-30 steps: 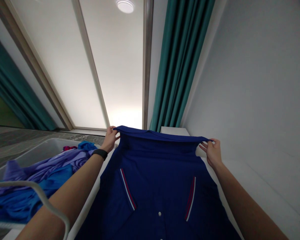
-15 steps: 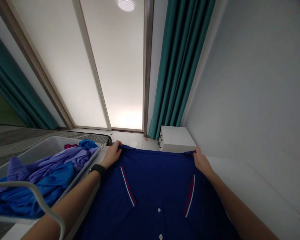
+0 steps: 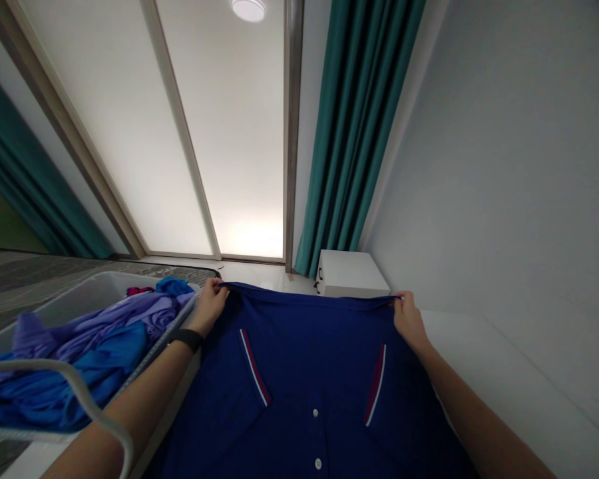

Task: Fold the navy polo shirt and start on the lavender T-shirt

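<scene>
A navy shirt (image 3: 299,379) spreads over the white surface (image 3: 34,458), running out of view at the near edge. The left hand (image 3: 209,307) pinches its far-left corner and the right hand (image 3: 409,320) its far-right one — likely so the far edge stays straight and taut between them. Its buttons (image 3: 315,413) face up, centred between two striped trims (image 3: 254,367). A basket (image 3: 100,286) of purple and blue clothes (image 3: 114,339) stands toward the surface's left edge, presumably to leave room for the spread cloth; whether it rests there, I cannot tell. Beyond the far edge are a cabinet (image 3: 352,273) and teal curtain (image 3: 359,133).
</scene>
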`<state>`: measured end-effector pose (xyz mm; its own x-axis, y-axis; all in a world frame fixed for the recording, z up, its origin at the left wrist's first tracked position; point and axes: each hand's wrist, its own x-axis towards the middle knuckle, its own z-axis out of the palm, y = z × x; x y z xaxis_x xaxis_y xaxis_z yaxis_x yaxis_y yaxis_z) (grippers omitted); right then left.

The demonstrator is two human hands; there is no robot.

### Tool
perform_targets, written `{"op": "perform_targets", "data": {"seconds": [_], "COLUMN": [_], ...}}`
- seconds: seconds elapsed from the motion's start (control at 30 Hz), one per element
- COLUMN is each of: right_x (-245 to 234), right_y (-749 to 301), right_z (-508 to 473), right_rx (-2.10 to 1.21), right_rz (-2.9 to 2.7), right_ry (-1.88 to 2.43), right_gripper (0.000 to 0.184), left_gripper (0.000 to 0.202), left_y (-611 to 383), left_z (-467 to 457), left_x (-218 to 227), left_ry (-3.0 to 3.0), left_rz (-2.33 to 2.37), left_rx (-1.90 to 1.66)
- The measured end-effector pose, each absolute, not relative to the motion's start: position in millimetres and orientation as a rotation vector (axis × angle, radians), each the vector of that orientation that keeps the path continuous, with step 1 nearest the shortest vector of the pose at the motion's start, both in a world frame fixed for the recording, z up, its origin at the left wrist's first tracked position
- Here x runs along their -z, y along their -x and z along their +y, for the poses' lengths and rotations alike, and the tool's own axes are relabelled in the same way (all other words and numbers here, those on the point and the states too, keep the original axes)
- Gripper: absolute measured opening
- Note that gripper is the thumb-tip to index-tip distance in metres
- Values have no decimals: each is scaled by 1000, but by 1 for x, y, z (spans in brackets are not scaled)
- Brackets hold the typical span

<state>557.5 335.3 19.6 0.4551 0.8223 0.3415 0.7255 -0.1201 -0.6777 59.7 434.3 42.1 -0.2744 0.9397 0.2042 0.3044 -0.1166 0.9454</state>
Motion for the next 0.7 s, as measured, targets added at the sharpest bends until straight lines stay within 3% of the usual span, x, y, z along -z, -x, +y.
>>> {"op": "perform_targets", "data": {"seconds": [0.33, 0.43, 0.57, 0.7], "right_x": [-19, -15, -16, -15], "right_y": [-572, -577, -577, -581], "right_z": [291, 278, 274, 283], "right_rx": [-321, -328, -324, -344], "right_rz": [-979, -1012, -1075, -1198], "right_ry": [1680, 1748, 1868, 1990], "right_gripper": [27, 20, 31, 21], "left_gripper": [25, 28, 27, 40], "left_y": [-38, -32, -28, -26], "left_z": [393, 385, 387, 397], "left_x": [-48, -40, -29, -27], "left_ry": [-1115, -1256, -1493, -1524], "left_rz": [1414, 1531, 1667, 1687], "left_rx": [-1575, -1414, -1200, -1105]}}
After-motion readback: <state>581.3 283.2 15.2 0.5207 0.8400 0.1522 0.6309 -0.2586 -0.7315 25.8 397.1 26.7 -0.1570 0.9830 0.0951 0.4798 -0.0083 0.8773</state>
